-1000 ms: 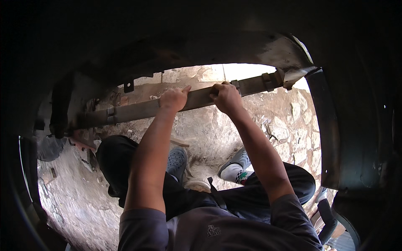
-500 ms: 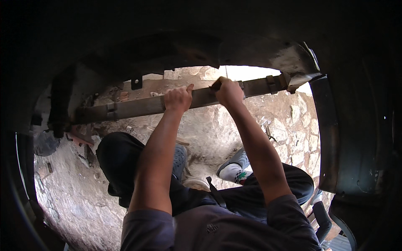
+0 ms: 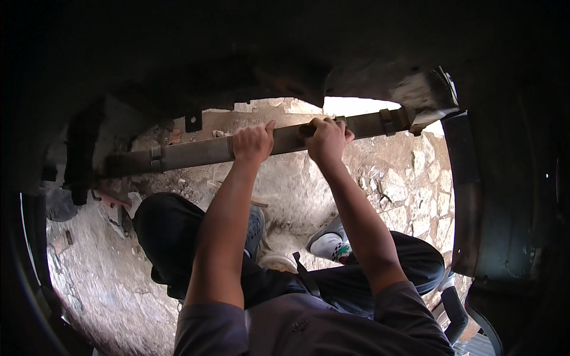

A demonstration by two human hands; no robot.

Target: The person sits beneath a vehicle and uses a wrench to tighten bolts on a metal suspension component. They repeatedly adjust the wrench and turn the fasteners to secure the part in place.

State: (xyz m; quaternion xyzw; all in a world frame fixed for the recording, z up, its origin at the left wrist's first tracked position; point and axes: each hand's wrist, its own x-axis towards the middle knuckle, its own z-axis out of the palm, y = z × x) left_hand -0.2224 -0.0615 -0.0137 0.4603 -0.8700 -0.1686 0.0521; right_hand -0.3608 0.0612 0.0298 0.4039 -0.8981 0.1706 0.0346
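Observation:
A long metal bar (image 3: 199,155) with bands crosses the opening beneath a dark metal body. My left hand (image 3: 253,142) is closed on the bar just left of its middle, thumb up along the top. My right hand (image 3: 328,137) is closed on a small dark piece (image 3: 305,133) against the bar, right of my left hand; what that piece is I cannot tell. A small bracket (image 3: 194,124) with a hole hangs from the upper body above the bar. The bar's left end disappears into shadow.
Dark panels (image 3: 493,196) surround me. My bent knees (image 3: 163,231) and shoes (image 3: 323,240) are below on the rough dusty floor (image 3: 107,267), with stones and debris (image 3: 392,187). A reddish piece (image 3: 116,196) lies at the left.
My right hand has shifted slightly right and its fingers now spread farther over the bar's top. My left hand stays on the bar, appearing a little further right. The view has shifted slightly.

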